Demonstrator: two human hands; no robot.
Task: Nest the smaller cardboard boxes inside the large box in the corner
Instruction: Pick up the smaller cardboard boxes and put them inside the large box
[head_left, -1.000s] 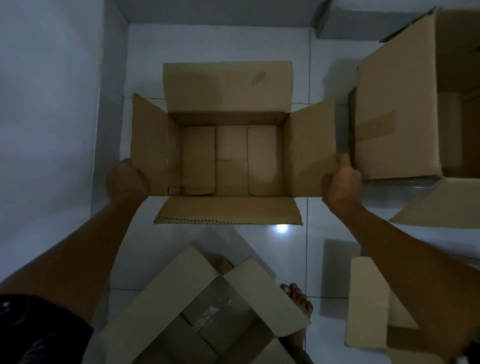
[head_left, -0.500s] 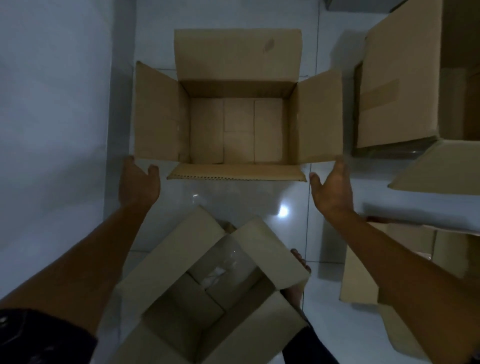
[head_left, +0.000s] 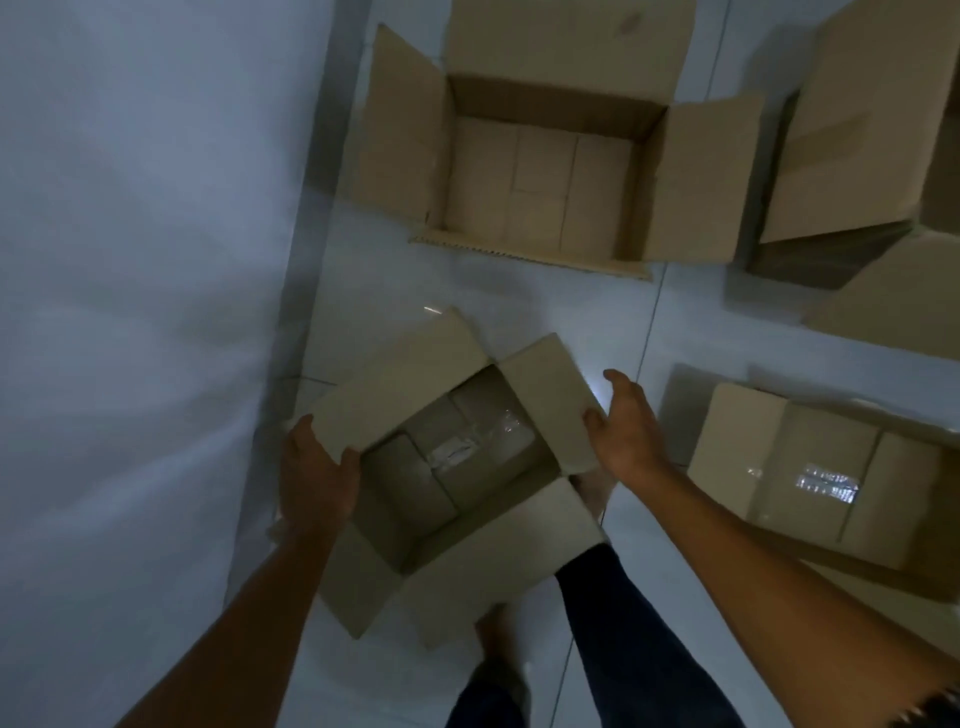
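The large cardboard box (head_left: 693, 182) stands open on the white tiled floor by the wall at the top of the head view, all flaps spread, nothing inside. A smaller open box (head_left: 405, 379) sits nearer me, turned at an angle, with clear tape on its bottom seam. My left hand (head_left: 317, 473) grips the corner of its left flap, thumb on top. My right hand (head_left: 626, 426) is at the edge of its right flap, thumb touching it and fingers spread.
The white wall (head_left: 130, 312) runs along the left. A tall open box (head_left: 852, 130) stands at the upper right and another open box (head_left: 821, 467) lies at the right. My legs and bare feet (head_left: 498, 649) are just below the smaller box.
Both hands let go of the large box, pulled back open, then dropped to the smaller box. The left hand closed on its flap. The view tilted down.
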